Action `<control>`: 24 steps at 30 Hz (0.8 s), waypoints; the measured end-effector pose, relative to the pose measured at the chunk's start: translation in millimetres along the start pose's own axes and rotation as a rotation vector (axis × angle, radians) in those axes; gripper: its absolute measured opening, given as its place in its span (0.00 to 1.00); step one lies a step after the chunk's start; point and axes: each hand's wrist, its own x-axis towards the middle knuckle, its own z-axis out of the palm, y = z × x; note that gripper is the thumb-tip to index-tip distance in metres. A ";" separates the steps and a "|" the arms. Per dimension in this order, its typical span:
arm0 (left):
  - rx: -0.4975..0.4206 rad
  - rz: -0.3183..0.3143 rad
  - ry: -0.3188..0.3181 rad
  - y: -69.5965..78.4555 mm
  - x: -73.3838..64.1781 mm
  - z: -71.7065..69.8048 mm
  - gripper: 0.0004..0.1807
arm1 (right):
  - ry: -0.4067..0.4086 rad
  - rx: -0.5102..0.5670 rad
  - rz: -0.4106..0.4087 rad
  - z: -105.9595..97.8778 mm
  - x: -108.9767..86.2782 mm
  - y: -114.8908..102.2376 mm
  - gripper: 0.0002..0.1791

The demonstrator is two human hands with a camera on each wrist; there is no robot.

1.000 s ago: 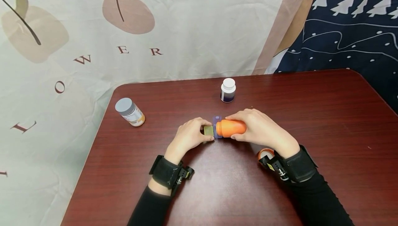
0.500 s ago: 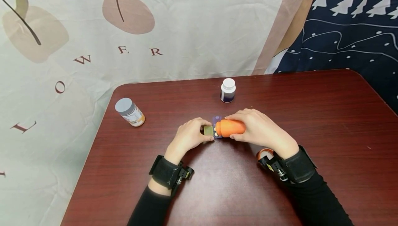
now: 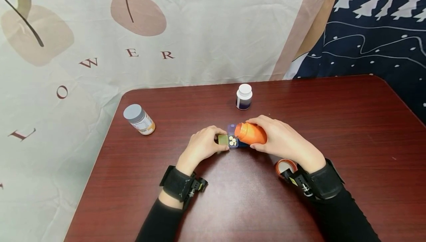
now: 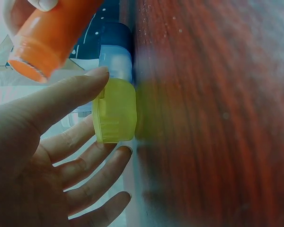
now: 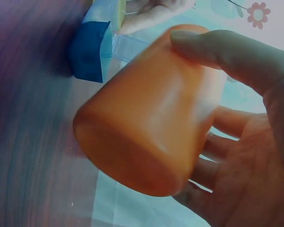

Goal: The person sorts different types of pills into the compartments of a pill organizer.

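My left hand (image 3: pixel 205 144) pinches the yellow end of a small pill organizer (image 4: pixel 117 111) between thumb and fingers. Its purple middle compartment has the lid flipped up, and several pale pills (image 3: pixel 232 140) lie inside. At the organizer's far end is a dark blue compartment (image 5: pixel 91 51). My right hand (image 3: pixel 283 138) grips an orange pill bottle (image 3: pixel 252 133), tilted with its uncapped mouth toward the organizer. The bottle is above the organizer's blue end and partly covers it in the head view. Whether pills remain in the bottle cannot be seen.
An orange cap (image 3: pixel 285 167) with a white inside lies by my right wrist. A white-capped bottle (image 3: pixel 244 97) stands toward the table's back edge. Left of the hands is a grey-lidded bottle (image 3: pixel 139 120). A printed cloth (image 3: pixel 213 31) hangs behind the table (image 3: pixel 359 131).
The orange bottle has lifted and swung back to the right, its mouth tipping upward. Pills now show in the purple compartment, which the bottle's mouth covered before. My left hand has stayed in place.
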 end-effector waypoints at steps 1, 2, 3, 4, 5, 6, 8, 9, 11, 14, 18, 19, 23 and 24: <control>-0.001 -0.001 -0.001 0.0 0.3 0.3 0.28 | 0.004 0.005 0.000 0.3 -1.8 -0.4 0.36; 0.000 0.000 -0.002 -0.2 0.7 0.7 0.28 | 0.012 0.009 -0.004 0.8 -3.6 -0.8 0.36; -0.001 0.001 -0.003 -0.3 1.2 1.1 0.28 | 0.025 0.017 -0.017 1.4 -5.6 -1.2 0.37; -0.001 0.001 -0.004 -0.3 1.6 1.5 0.28 | 0.037 0.026 -0.032 2.0 -7.8 -1.8 0.37; -0.001 0.002 -0.005 -0.4 1.9 1.9 0.28 | 0.051 0.038 -0.052 2.8 -10.0 -2.7 0.37; 0.000 0.002 -0.005 -0.5 2.3 2.1 0.28 | 0.060 0.053 -0.069 3.6 -12.5 -3.8 0.37; 0.004 0.003 -0.001 -0.5 2.6 2.3 0.28 | 0.071 0.092 -0.104 6.0 -17.2 -7.0 0.36; 0.007 0.003 0.002 -0.6 2.7 2.3 0.28 | 0.073 0.106 -0.122 7.4 -19.7 -8.8 0.36; 0.013 0.005 0.009 -0.3 2.3 1.8 0.29 | 0.076 0.125 -0.156 11.2 -24.4 -13.1 0.35; 0.018 0.010 0.013 0.1 1.7 1.0 0.29 | 0.068 0.119 -0.193 18.9 -30.9 -18.7 0.34; 0.024 0.008 0.015 0.8 1.3 0.6 0.28 | 0.064 0.067 -0.225 30.9 -37.1 -23.4 0.34; 0.026 0.006 0.016 1.2 1.1 0.6 0.28 | 0.067 0.050 -0.234 33.7 -37.9 -24.0 0.34; 0.036 0.010 0.023 4.4 -1.8 0.4 0.29 | 0.074 0.021 -0.261 42.1 -38.9 -25.9 0.35; 0.040 0.013 0.025 5.2 -2.6 0.4 0.29 | 0.075 0.019 -0.265 43.3 -38.8 -26.3 0.35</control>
